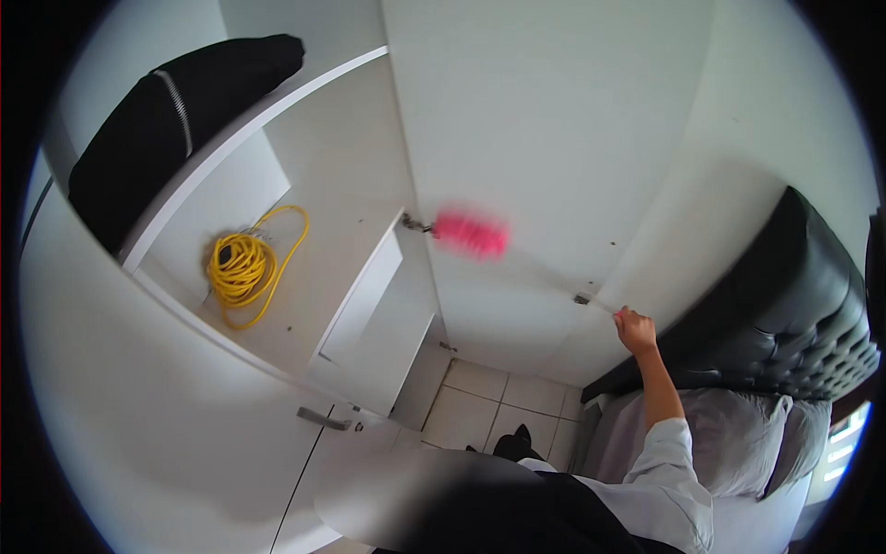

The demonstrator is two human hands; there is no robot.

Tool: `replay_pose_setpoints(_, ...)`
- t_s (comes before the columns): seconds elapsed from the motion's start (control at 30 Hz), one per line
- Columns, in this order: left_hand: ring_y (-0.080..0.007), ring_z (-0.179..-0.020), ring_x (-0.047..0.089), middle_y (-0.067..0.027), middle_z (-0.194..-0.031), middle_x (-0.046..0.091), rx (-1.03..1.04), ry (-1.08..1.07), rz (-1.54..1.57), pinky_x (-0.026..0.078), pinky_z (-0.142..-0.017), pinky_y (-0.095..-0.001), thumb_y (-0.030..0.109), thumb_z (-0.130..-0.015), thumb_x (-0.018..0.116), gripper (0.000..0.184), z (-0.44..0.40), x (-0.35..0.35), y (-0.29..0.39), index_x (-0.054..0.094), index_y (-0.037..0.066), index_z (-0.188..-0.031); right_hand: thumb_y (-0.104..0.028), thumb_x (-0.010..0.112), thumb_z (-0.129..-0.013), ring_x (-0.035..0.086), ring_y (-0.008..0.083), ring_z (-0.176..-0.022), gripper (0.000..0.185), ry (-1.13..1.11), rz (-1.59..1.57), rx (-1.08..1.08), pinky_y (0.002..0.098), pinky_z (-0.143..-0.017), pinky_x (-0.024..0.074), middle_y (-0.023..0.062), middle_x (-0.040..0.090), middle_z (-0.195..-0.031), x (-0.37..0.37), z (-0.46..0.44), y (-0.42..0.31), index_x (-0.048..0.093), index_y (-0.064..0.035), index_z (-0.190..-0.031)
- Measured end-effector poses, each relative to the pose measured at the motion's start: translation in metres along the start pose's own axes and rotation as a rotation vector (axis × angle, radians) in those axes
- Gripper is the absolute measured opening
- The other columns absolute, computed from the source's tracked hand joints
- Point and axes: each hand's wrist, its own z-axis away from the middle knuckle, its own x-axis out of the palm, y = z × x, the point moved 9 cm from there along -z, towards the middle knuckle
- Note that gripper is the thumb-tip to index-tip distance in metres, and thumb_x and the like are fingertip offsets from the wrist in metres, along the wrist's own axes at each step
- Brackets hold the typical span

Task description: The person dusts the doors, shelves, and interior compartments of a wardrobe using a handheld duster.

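Note:
My right hand [636, 331] is closed round the handle end of a duster with a thin pale rod. The duster's fluffy pink head [472, 234] is blurred and lies against or just in front of the white door panel [544, 120], near an upper hinge [415, 223]. My left hand is not in view. To the left of the pink head, a coiled yellow cable [242, 268] lies inside the open white cabinet [355, 194].
A black zippered bag [185, 120] rests on the upper shelf. At the lower left is a cabinet door handle [324, 419]. A black tufted headboard [784, 295] and grey pillows [729, 439] stand at the right. Floor tiles [461, 415] show below.

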Motion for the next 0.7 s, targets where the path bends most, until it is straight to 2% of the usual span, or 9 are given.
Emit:
replay_pose_setpoints(0.03, -0.0296, -0.077, 0.056, -0.0165, -0.073, 0.058, 0.026, 0.002, -0.001, 0.044, -0.065, -0.0393, 0.035, -0.068, 0.046, 0.030, -0.008, -0.003, 0.008, 0.057, 0.008, -0.073, -0.025, 0.050, -0.077, 0.050, 0.0293, -0.046, 0.022, 0.004, 0.019, 0.017, 0.0374, -0.043, 0.0420, 0.0108, 0.050, -0.055, -0.014, 0.000, 0.012, 0.042, -0.0067, -0.068)
replay_pose_setpoints(0.1, -0.0297, -0.077, 0.056, -0.0164, -0.073, 0.058, 0.078, 0.010, -0.002, 0.044, -0.065, -0.0393, 0.035, -0.068, 0.046, 0.029, -0.023, -0.019, 0.029, 0.057, 0.008, -0.072, -0.028, 0.051, -0.076, 0.051, 0.0282, -0.046, 0.024, -0.291, 0.349, -0.178, 0.0368, -0.042, 0.0419, 0.0102, 0.049, -0.054, -0.017, 0.003, 0.020, 0.042, -0.0074, -0.067)
replay_pose_setpoints(0.17, -0.0297, -0.077, 0.056, -0.0163, -0.073, 0.058, 0.124, 0.023, -0.006, 0.044, -0.065, -0.0393, 0.035, -0.068, 0.046, 0.029, -0.042, -0.035, 0.043, 0.057, 0.008, -0.072, -0.025, 0.051, -0.076, 0.051, 0.0280, -0.047, 0.022, -0.211, 0.370, -0.132, 0.0363, -0.041, 0.0413, 0.0107, 0.049, -0.054, -0.050, 0.002, 0.048, 0.042, -0.0072, -0.066)
replay_pose_setpoints(0.23, -0.0298, -0.077, 0.056, -0.0162, -0.073, 0.058, 0.159, 0.020, -0.008, 0.044, -0.065, -0.0393, 0.035, -0.068, 0.046, 0.029, -0.049, -0.040, 0.053, 0.057, 0.008, -0.072, -0.024, 0.050, -0.076, 0.051, 0.0281, -0.046, 0.021, 0.264, 0.221, 0.133, 0.0367, -0.041, 0.0404, 0.0111, 0.048, -0.053, -0.111, 0.010, 0.089, 0.042, -0.0071, -0.066)
replay_pose_setpoints(0.33, -0.0298, -0.077, 0.056, -0.0161, -0.073, 0.058, 0.199, -0.004, -0.004, 0.044, -0.065, -0.0393, 0.035, -0.068, 0.046, 0.029, -0.042, -0.037, 0.061, 0.057, 0.008, -0.072, -0.021, 0.049, -0.076, 0.051, 0.0305, -0.048, 0.019, 0.421, 0.084, 0.430, 0.0402, -0.041, 0.0396, 0.0136, 0.048, -0.052, -0.128, 0.036, 0.129, 0.042, -0.0061, -0.067)
replay_pose_setpoints(0.37, -0.0299, -0.076, 0.056, -0.0160, -0.073, 0.058, 0.209, -0.006, -0.001, 0.044, -0.065, -0.0393, 0.035, -0.068, 0.046, 0.029, -0.041, -0.038, 0.063, 0.057, 0.008, -0.072, -0.021, 0.049, -0.076, 0.051, 0.0305, -0.048, 0.019, 0.420, 0.093, 0.438, 0.0402, -0.041, 0.0396, 0.0136, 0.048, -0.052, -0.127, 0.045, 0.128, 0.042, -0.0061, -0.067)
replay_pose_setpoints(0.47, -0.0299, -0.076, 0.055, -0.0158, -0.072, 0.058, 0.239, 0.000, 0.006, 0.044, -0.065, -0.0393, 0.035, -0.068, 0.047, 0.029, -0.043, -0.049, 0.069, 0.057, 0.008, -0.072, -0.026, 0.052, -0.074, 0.052, 0.0283, -0.051, 0.023, -0.045, 0.251, 0.066, 0.0383, -0.043, 0.0398, 0.0102, 0.049, -0.055, -0.086, 0.055, 0.087, 0.042, -0.0078, -0.066)
replay_pose_setpoints(0.57, -0.0300, -0.076, 0.055, -0.0157, -0.072, 0.058, 0.265, 0.016, 0.016, 0.044, -0.065, -0.0393, 0.034, -0.068, 0.047, 0.029, -0.047, -0.065, 0.076, 0.057, 0.008, -0.071, -0.033, 0.051, -0.075, 0.051, 0.0253, -0.046, 0.027, -0.111, 0.433, -0.022, 0.0347, -0.040, 0.0388, 0.0073, 0.046, -0.051, -0.089, 0.062, 0.078, 0.043, -0.0089, -0.066)
replay_pose_setpoints(0.7, -0.0301, -0.076, 0.055, -0.0155, -0.072, 0.058, 0.291, 0.042, 0.025, 0.044, -0.065, -0.0393, 0.034, -0.068, 0.047, 0.029, -0.055, -0.090, 0.082, 0.057, 0.008, -0.071, -0.028, 0.051, -0.075, 0.050, 0.0274, -0.046, 0.024, 0.251, 0.296, 0.195, 0.0369, -0.041, 0.0393, 0.0086, 0.047, -0.052, -0.149, 0.055, 0.110, 0.041, -0.0075, -0.068)
